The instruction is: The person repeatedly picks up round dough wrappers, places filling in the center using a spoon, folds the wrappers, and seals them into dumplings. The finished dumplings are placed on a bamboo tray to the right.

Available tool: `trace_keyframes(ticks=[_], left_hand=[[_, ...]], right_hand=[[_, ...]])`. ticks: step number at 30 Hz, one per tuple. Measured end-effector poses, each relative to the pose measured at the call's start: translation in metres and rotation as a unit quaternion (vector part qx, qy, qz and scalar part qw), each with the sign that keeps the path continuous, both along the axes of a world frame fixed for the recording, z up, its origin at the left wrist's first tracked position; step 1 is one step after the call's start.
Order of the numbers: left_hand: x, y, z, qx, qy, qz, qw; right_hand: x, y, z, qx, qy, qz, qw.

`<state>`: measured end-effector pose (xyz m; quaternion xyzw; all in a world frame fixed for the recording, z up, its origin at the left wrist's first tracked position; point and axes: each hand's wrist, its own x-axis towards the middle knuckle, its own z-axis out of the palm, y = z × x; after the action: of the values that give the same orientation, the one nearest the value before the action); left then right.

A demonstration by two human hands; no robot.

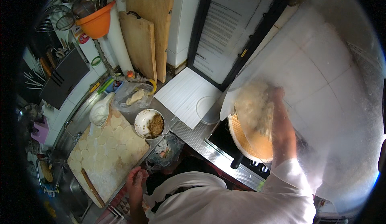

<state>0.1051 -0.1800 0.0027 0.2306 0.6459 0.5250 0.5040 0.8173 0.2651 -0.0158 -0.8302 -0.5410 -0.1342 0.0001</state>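
My right hand point(276, 94) reaches over a round wooden lid or steamer point(239, 133) on the stove, behind a clear plastic sheet point(319, 82); steam blurs it, and I cannot tell what it holds. My left hand point(137, 177) hangs empty, fingers partly curled, beside the near right edge of a floured board point(105, 175). Round dough wrappers point(111, 142) overlap across that board. A wooden rolling pin point(92, 187) lies near its lower left edge. Beyond the board's right corner stands a white bowl point(141, 121) with brown filling point(155, 124) and a utensil in it.
A bag of flour point(100, 112) sits at the board's far edge, near a plastic bag with dough point(135, 97). A sink point(72, 194) lies left. Cutting boards point(138, 43) lean on the wall. A ribbed white board point(184, 94) and a clear round lid point(208, 110) lie beside the stove.
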Motion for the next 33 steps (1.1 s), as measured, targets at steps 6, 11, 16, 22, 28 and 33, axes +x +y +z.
trace_keyframes(ticks=[6,11,16,22,28,33], left_hand=[[-0.001,0.021,-0.026,0.028,-0.049,-0.036,0.998],[-0.005,0.01,-0.003,-0.004,-0.026,0.0,1.0],[0.002,0.054,-0.025,0.05,-0.066,-0.123,0.989],[-0.031,0.017,-0.009,-0.005,0.042,-0.123,0.991],[-0.081,0.005,-0.046,-0.069,0.227,-0.17,0.956],[-0.148,0.004,-0.077,-0.078,0.421,-0.11,0.897]], right_hand=[[0.072,-0.007,0.003,0.105,-0.069,0.017,0.992],[-0.002,0.01,-0.023,0.051,0.034,0.088,0.994],[0.207,-0.026,0.016,0.127,-0.266,0.101,0.95],[0.113,0.023,-0.054,0.149,0.085,0.224,0.959],[0.064,-0.009,0.008,0.266,0.482,0.273,0.789],[-0.148,-0.078,0.051,0.232,0.386,0.224,0.864]])
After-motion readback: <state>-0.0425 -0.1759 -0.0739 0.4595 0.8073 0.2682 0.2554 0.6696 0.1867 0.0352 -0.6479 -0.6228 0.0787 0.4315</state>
